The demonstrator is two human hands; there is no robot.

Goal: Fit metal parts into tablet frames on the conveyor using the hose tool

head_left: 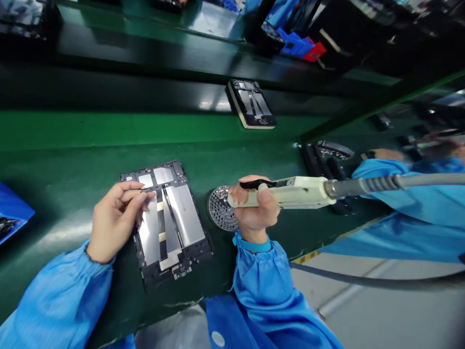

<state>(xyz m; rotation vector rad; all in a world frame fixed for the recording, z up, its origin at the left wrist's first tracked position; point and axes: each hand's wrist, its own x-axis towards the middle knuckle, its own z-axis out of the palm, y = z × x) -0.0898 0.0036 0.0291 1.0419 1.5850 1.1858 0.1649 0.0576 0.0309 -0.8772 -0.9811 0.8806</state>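
Observation:
My left hand hovers over the upper left of an opened tablet housing, which lies flat on the green bench mat. Its fingertips pinch together at the housing's edge, and whatever lies between them is too small to tell. The housing has silver panels, dark strips and a black frame. My right hand grips a cream electric screwdriver with a grey cable, its tip hidden in my hand. That hand sits just right of a round perforated metal screw plate.
A second tablet housing sits on a dark shelf behind the mat. A blue tray lies at the left edge. A co-worker's blue sleeve reaches in at right, near dark parts. The screwdriver's cable runs off right.

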